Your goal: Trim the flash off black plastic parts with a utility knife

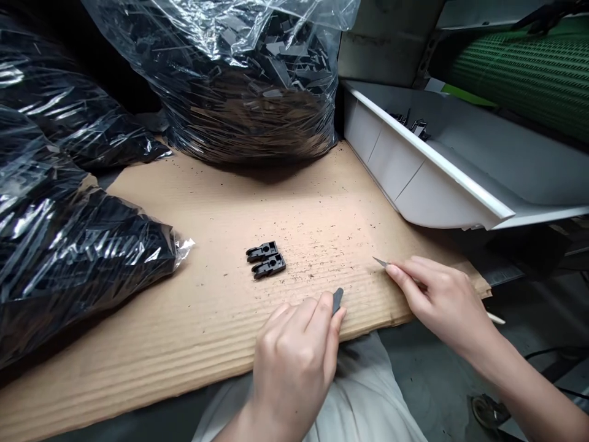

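My left hand [297, 356] is closed around a small black plastic part [337, 299], with one end sticking out past the thumb and forefinger. In my right hand [442, 301] is a thin pointed blade [380, 262], pinched between thumb and fingers with its tip to the left; its handle is hidden in the hand. The blade and the black part are apart. Two black plastic clips [267, 259] lie side by side on the cardboard [221, 209], left of both hands. Fine black shavings [317, 245] are scattered over the cardboard to their right.
A large clear bag [257, 92] packed with black parts stands at the back. Other filled bags [87, 245] crowd the left side. At right sits a grey tray [423, 178] holding some black parts [416, 127], below a green mesh roller [519, 73].
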{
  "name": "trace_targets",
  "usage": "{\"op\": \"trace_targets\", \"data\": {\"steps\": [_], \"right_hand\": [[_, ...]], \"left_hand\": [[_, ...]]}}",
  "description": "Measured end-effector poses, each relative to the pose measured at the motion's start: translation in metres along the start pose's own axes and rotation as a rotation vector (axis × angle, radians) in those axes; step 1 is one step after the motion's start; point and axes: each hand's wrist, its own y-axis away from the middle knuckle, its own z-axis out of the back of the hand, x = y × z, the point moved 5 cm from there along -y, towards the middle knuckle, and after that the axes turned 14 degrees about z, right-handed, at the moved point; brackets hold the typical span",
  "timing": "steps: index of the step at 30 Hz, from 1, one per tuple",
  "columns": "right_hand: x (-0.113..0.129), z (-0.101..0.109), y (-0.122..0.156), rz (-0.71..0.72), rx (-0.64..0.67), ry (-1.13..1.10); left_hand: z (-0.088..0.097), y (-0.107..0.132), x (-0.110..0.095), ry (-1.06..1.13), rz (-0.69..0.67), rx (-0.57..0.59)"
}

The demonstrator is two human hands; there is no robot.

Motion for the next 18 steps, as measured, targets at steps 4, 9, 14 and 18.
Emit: {"op": "trace_targets", "data": {"steps": [4, 9, 14, 18], "right_hand": [[0.009, 0.002, 0.007, 0.050, 0.067, -0.197], [0.037, -0.007, 0.008, 0.147, 0.073, -0.280], [0.044, -0.012, 0.006, 0.189, 0.077, -0.263], [0.043, -0.012, 0.005, 0.193, 0.080, -0.252]], "left_hand": [[0.000, 0.001, 0.000, -0.001, 0.004, -0.005], [-0.002, 0.002, 0.002, -0.007, 0.021, 0.038], [-0.001, 0.001, 0.002, -0.006, 0.011, 0.019], [0.001, -0.001, 0.000, -0.012, -0.008, -0.017]]}}
